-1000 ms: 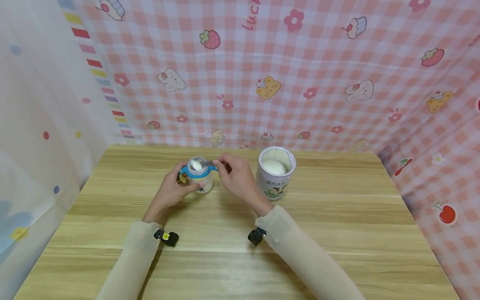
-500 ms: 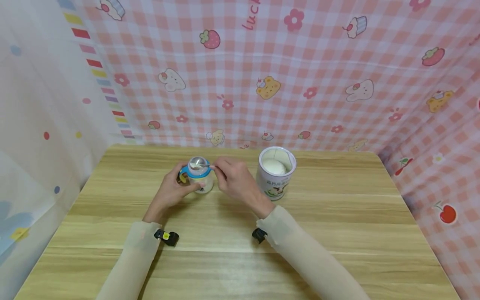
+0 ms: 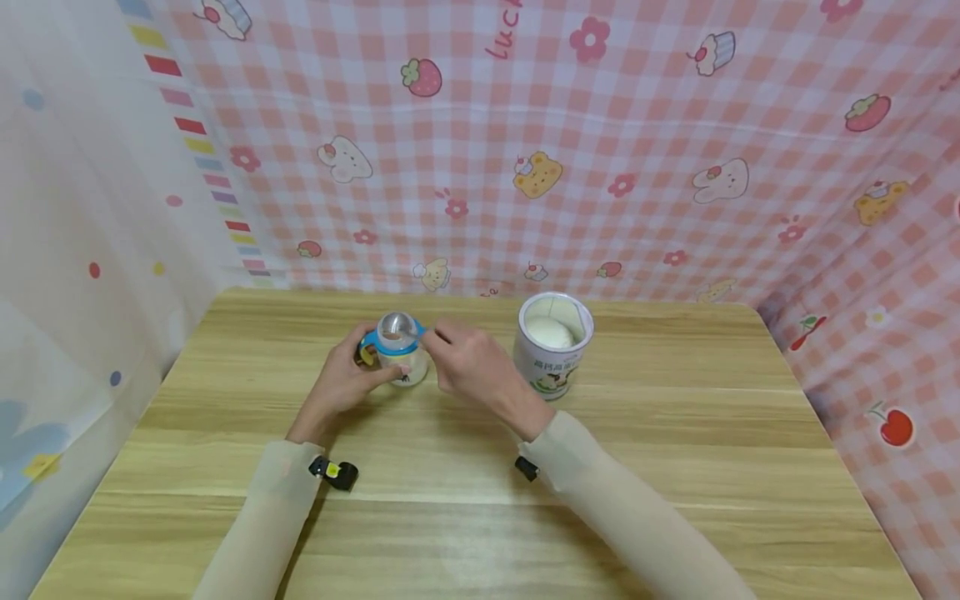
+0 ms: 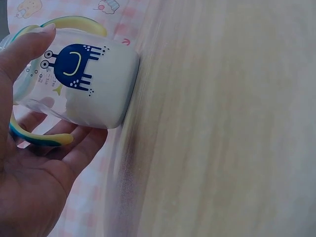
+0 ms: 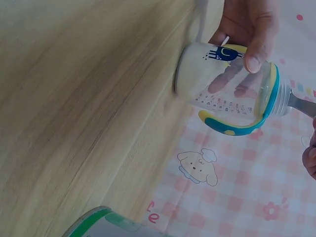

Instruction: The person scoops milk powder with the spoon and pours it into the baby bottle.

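A clear baby bottle (image 3: pixel 411 367) with blue-and-yellow handles and a crab print stands uncapped on the table; white contents fill its lower part in the left wrist view. My left hand (image 3: pixel 347 375) grips it, thumb across the front and fingers through a handle and behind the wall. Between the fingertips of my right hand (image 3: pixel 474 362) is the handle of a metal spoon (image 5: pixel 301 104). Its bowl sits in the bottle's mouth, tilted, with no white heap visible on it. The right fingers are only partly in view in the right wrist view.
Right of the bottle, close behind my right hand, stands an open can (image 3: pixel 553 364) with white powder inside. The wooden table (image 3: pixel 450 533) meets a pink checked cloth (image 3: pixel 480 150) at its back edge.
White powder heaped on the spoon a second ago no longer shows. My right hand has turned and tipped the spoon over the bottle's mouth. The left hand and bottle have stayed put.
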{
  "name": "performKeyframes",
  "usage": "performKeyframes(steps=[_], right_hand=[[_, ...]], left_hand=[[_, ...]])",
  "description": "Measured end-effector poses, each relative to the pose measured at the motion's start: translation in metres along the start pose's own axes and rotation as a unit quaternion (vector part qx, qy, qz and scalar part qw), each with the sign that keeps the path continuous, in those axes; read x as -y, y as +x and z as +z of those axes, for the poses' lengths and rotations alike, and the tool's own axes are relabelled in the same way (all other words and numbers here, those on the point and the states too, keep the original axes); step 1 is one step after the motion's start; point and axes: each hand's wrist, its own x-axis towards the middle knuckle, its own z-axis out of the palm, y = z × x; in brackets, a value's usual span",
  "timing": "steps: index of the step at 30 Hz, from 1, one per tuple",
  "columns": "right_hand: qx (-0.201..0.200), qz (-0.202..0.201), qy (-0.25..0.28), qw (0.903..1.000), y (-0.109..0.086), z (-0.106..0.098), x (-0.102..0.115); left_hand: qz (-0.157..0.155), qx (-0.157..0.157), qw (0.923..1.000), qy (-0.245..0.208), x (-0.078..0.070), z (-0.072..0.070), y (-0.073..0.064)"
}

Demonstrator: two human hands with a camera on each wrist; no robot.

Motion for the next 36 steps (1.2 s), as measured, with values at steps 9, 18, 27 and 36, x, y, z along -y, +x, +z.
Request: performKeyframes(steps=[9,18,27,36], right_hand=[[0.028,-0.036,-0.038,0.9983,-0.0026,-0.0016,0.0023],[0.055,-0.050,-0.045,0.9962,-0.0061,-0.0037,0.0044],[0.058,-0.029,-0.031,0.9975,-0.0070,-0.0040,0.0042],[0.022,0.067,0.056,0.9959,-0.0091,0.0013,0.0036]], left_hand=[[0.000,0.005,1.0000,0.000,-0.0002,-0.0014,0.0007],[-0.005,0.009,0.9999,0.003,-0.0008,-0.0012,0.0004],[-0.004,0.010,0.9999,0.000,0.0018,-0.0014,0.0013],[-0.006,0.007,1.0000,0.001,0.0027,-0.0012,0.0015]])
